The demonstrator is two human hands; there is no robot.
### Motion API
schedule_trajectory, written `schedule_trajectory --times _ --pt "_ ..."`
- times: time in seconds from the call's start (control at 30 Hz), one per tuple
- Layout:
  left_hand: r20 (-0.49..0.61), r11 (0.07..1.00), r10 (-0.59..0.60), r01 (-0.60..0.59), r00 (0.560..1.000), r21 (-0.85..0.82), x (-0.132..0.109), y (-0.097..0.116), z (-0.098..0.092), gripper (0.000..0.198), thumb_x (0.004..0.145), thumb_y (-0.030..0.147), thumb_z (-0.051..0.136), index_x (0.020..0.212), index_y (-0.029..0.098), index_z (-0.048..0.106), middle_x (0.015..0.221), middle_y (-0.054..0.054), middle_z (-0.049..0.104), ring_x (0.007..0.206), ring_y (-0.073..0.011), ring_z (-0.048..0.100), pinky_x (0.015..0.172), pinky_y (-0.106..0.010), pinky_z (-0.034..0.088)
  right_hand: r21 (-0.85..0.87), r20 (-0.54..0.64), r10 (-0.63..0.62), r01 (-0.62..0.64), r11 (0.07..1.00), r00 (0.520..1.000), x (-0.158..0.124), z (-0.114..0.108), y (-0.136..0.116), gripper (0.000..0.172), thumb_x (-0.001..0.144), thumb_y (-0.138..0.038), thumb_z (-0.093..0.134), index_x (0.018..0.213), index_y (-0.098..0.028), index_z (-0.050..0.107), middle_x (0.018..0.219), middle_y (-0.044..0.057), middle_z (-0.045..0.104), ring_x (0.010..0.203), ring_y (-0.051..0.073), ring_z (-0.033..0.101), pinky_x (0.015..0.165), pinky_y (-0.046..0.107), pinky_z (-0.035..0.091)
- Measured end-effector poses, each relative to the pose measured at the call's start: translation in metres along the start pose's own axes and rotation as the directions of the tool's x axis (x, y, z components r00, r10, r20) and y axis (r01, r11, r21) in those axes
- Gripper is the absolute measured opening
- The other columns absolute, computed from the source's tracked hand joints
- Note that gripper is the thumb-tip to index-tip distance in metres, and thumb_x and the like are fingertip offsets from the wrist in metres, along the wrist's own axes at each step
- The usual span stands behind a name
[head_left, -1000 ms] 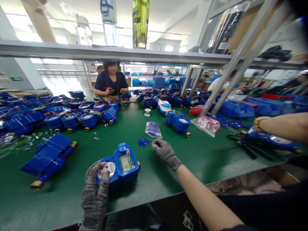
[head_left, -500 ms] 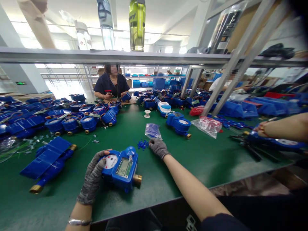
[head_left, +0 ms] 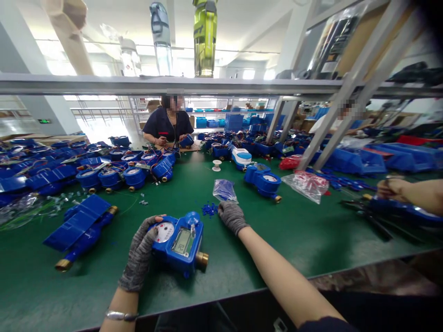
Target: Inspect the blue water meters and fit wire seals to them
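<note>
One view only, the head camera, so I read everything from there. My left hand (head_left: 140, 251), in a grey knit glove, is curled around the dial end of the blue water meter (head_left: 182, 242), with the thumb laid along the upper rim of the white dial. The meter lies on the green table (head_left: 294, 235) directly in front of me, just right of that hand. Its display faces up and its brass end points towards me. I judge the grip is there to keep the body from rolling and the face readable.

My right hand (head_left: 231, 216), gloved too, rests knuckles-up beyond the meter, fingers bent down onto the edge of a small heap of blue pieces (head_left: 208, 210). I cannot tell whether the fingertips are pinching one, as the glove hides them. The heap lies loose on the table, probably so single pieces can be picked off it. A clear bag (head_left: 224, 190) lies just past the heap.

Left of my left hand, well apart, lies another meter with a flat blue cover (head_left: 81, 225). Beyond my right hand stand a further meter (head_left: 265, 180) and a bag of red parts (head_left: 306, 184). Far to the right, a co-worker's hand (head_left: 392, 188) works over another blue unit.
</note>
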State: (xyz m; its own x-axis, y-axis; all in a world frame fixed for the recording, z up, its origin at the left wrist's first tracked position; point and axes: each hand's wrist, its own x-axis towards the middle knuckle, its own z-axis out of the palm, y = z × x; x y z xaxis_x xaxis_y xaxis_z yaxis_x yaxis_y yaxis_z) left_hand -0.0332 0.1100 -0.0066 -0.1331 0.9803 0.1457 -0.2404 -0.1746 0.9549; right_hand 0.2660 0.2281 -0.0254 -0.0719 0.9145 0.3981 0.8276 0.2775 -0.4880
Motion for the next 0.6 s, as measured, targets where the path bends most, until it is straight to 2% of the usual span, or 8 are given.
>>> schedule_trajectory --times 0.17,0.3,0.4,0.53,0.6 --pt "0.006 1.0 0.004 -0.004 1.0 -0.002 -0.001 0.0 0.0 0.037 0.081 0.042 0.069 0.11 0.018 0.064 0.126 -0.011 0.064 0.115 -0.032 0.06 0.094 -0.042 0.051 -0.051 -0.004 0.034 -0.034 0.998 0.999 -0.006 0.005 -0.001 0.034 0.081 -0.01 0.056 0.109 -0.023 0.069 0.108 0.01 0.071 0.111 0.025 0.061 0.1 0.037 0.042" --pt "0.021 1.0 0.013 -0.013 1.0 -0.007 -0.001 0.0 0.0 0.035 0.082 0.041 0.067 0.109 0.019 0.064 0.126 -0.011 0.063 0.116 -0.0313 0.059 0.096 -0.042 0.05 -0.08 0.021 0.07 -0.068 0.994 0.997 -0.022 0.005 0.007 0.015 0.083 -0.013 0.056 0.088 -0.019 0.069 0.092 0.013 0.071 0.093 0.025 0.065 0.086 0.034 0.046" --pt "0.018 1.0 0.016 -0.016 1.0 -0.013 0.0 0.001 0.0 0.036 0.081 0.043 0.068 0.108 0.019 0.065 0.125 -0.011 0.064 0.116 -0.0316 0.06 0.095 -0.042 0.05 -0.069 0.046 0.075 -0.072 0.995 0.996 -0.035 0.0 0.01 0.014 0.087 -0.017 0.054 0.078 -0.018 0.066 0.085 0.014 0.069 0.082 0.024 0.064 0.079 0.033 0.046" --pt "0.022 1.0 0.022 -0.022 1.0 -0.015 0.001 0.001 0.0 0.035 0.082 0.042 0.067 0.108 0.019 0.065 0.124 -0.01 0.065 0.114 -0.0308 0.061 0.095 -0.042 0.05 0.03 0.088 0.041 -0.044 0.999 0.995 -0.056 -0.015 -0.01 0.015 0.092 -0.024 0.051 0.088 -0.019 0.065 0.089 0.007 0.068 0.082 0.02 0.063 0.076 0.03 0.047" --pt "0.03 0.999 0.028 -0.027 0.999 -0.019 0.001 0.001 0.001 0.033 0.083 0.04 0.067 0.108 0.019 0.064 0.125 -0.011 0.064 0.116 -0.0304 0.06 0.096 -0.041 0.049 0.167 0.129 -0.017 -0.005 0.986 0.991 -0.067 -0.024 -0.029 0.014 0.093 -0.027 0.051 0.093 -0.02 0.064 0.092 0.004 0.068 0.083 0.017 0.063 0.075 0.027 0.048"
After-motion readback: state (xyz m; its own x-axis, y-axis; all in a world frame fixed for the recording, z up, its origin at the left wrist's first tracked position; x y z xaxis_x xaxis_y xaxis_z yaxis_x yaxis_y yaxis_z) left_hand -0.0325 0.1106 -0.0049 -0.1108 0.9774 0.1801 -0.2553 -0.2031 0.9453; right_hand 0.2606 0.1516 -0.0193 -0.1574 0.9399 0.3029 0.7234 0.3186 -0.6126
